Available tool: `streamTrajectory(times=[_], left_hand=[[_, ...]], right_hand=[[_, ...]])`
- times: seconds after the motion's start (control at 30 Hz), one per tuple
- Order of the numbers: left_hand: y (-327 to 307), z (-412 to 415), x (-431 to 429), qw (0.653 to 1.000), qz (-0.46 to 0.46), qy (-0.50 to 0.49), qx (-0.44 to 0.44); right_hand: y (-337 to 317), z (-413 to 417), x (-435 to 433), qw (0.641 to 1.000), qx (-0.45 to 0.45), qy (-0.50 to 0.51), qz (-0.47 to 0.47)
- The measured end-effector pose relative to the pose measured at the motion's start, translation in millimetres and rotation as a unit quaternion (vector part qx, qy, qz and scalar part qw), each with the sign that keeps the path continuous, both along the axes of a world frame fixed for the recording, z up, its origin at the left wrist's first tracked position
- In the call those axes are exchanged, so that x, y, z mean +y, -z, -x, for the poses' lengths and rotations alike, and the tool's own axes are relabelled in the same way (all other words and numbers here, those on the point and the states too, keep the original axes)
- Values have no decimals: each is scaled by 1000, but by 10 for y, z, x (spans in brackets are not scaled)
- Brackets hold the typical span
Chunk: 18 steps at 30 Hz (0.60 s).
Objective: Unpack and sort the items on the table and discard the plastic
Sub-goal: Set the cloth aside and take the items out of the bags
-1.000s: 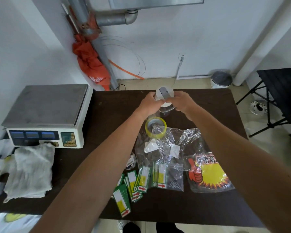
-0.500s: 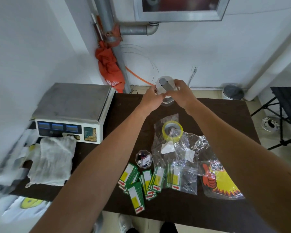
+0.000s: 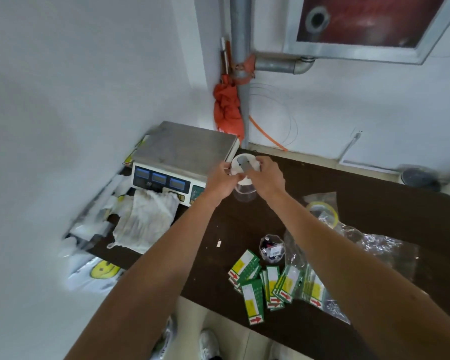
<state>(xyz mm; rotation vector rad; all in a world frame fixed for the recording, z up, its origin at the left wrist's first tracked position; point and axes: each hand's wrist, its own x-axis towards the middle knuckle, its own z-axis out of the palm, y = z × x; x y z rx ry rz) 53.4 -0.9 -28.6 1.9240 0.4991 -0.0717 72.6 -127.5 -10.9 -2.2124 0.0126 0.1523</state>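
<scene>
Your left hand (image 3: 220, 181) and right hand (image 3: 266, 178) each pinch the white roll (image 3: 240, 165) from opposite sides, lifted above the tabletop (image 3: 374, 193) at 12 o'clock from the green labels (image 3: 255, 302), beside the scale (image 3: 185, 149). That two-sided grip likely lets you strip the clear wrapper (image 3: 244, 194) hanging underneath.

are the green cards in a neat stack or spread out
Spread out: the green cards lie fanned and overlapping on the table, several faces showing.
</scene>
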Motion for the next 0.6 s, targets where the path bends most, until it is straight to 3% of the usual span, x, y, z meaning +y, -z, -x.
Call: streamTrajectory(times=[0.6], left_hand=[[209, 887, 1347, 991, 64, -99, 59]], right_hand=[[174, 586, 1232, 990, 34, -135, 28]])
